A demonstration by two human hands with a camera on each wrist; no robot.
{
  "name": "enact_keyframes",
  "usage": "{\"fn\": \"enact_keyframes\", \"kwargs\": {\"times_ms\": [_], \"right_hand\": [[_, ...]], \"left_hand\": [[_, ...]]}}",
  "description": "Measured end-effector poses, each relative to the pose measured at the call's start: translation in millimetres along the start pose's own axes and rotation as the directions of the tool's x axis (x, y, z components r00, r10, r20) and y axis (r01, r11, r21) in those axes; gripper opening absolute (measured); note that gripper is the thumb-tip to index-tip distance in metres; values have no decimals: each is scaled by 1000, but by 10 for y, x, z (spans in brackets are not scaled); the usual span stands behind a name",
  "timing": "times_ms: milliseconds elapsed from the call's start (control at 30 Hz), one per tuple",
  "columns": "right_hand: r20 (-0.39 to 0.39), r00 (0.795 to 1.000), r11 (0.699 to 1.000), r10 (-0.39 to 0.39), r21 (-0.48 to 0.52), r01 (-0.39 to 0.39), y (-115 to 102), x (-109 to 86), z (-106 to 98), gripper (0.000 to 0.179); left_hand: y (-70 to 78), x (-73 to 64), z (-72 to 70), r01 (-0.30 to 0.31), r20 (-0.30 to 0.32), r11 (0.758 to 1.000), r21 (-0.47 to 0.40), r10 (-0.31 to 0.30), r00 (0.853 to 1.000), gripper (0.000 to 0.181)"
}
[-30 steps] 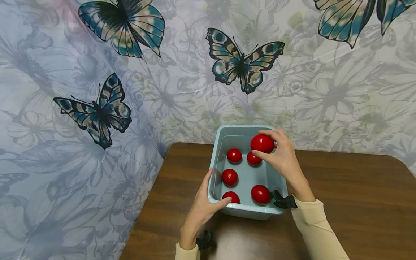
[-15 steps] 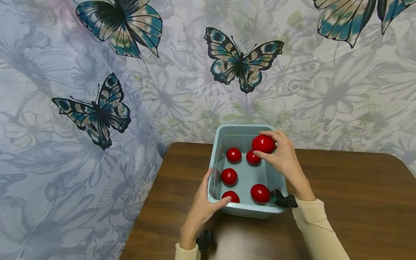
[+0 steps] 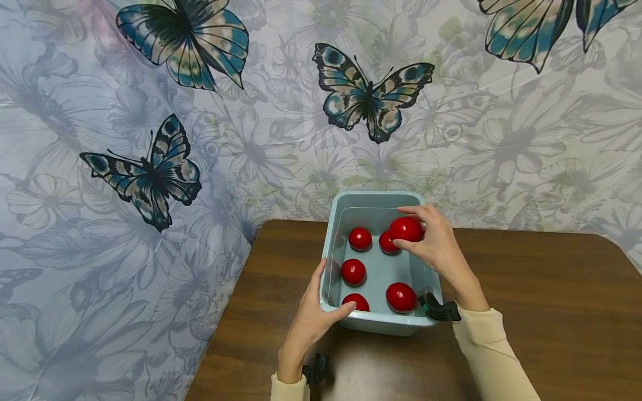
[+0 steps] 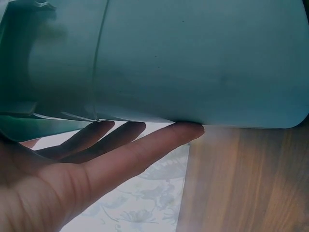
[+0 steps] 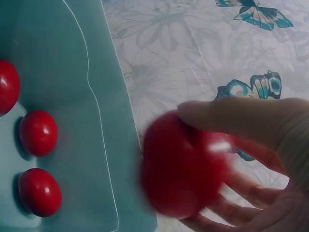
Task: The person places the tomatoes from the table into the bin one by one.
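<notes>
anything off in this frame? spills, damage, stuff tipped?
Nothing stands out. The teal bin sits upright on the table with five red balls inside. The right hand holds a sixth ball over it; the left hand steadies the bin's wall.

A teal tub sits at the table's back left corner, close against the butterfly-print wall. Five red balls dot its floor (gaps between them). Bare tabletop lies open to the right.
</notes>
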State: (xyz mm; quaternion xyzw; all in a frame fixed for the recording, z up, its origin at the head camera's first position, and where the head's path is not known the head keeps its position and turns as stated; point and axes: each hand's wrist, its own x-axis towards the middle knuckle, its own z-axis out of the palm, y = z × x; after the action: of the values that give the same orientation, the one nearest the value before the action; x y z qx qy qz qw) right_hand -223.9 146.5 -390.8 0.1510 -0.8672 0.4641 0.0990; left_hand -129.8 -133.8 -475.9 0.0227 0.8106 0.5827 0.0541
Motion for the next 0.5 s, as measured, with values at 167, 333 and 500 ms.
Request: {"fn": "enact_keyframes", "kwargs": {"times_ms": [167,333,500], "right_hand": [[6,1000,999,-3,37,2,-6,-6,-51,59],[13,1000,1000,-11,21,11,-1,-24,-75,59],[12,1000,1000,0,19,-1,8,-45,-99,58]], "left_hand": [[7,7,11,-9,-3,1000,-1,9,1000,102],[9,2,22,-5,-6,1000,7,5,1000,103],[10,-1,26,-7,0,1000,-6,7,1000,104]]}}
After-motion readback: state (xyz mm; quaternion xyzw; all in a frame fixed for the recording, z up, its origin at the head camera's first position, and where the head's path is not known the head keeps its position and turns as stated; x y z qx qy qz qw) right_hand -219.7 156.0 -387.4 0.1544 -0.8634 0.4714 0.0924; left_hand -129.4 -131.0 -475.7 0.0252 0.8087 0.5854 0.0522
